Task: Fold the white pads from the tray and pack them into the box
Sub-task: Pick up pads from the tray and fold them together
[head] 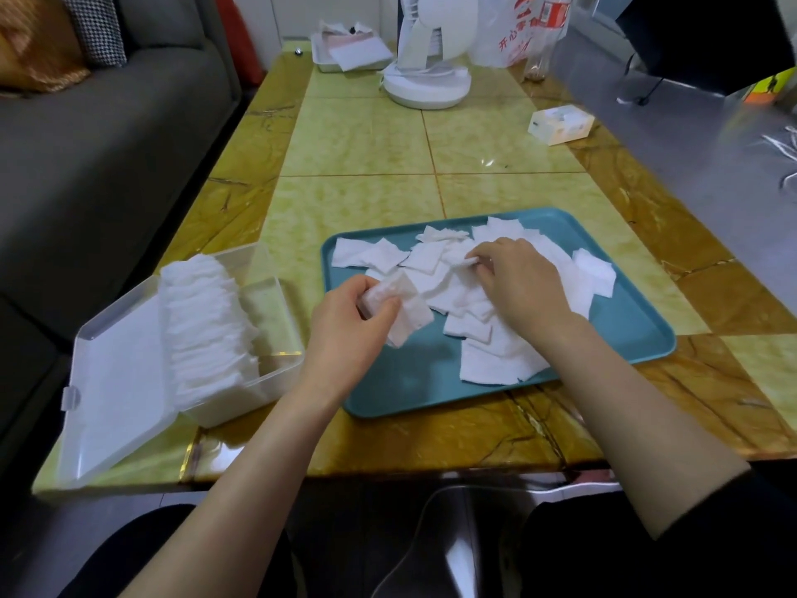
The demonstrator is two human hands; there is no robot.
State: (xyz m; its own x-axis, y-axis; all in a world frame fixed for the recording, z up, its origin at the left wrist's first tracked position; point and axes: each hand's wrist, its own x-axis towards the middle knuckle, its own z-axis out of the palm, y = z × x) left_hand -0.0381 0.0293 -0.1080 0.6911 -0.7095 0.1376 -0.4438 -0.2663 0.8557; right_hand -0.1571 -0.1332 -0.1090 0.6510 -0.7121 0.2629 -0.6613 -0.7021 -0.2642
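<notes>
A teal tray (612, 334) lies on the table before me with several loose white pads (500, 356) scattered over it. My left hand (345, 330) hovers over the tray's left edge and grips a bunch of white pads (405, 308) between thumb and fingers. My right hand (517, 287) rests on the pile in the tray's middle and pinches one pad (463, 256) at its fingertips. To the left stands a clear plastic box (276, 304) with its lid (116, 381) open flat. A row of folded pads (207, 325) stands packed inside it.
A white desk fan (427, 75) stands at the table's far end, beside a white tray of papers (345, 53) and a plastic bag (513, 32). A small white box (560, 123) sits far right. A grey sofa (108, 144) runs along the left.
</notes>
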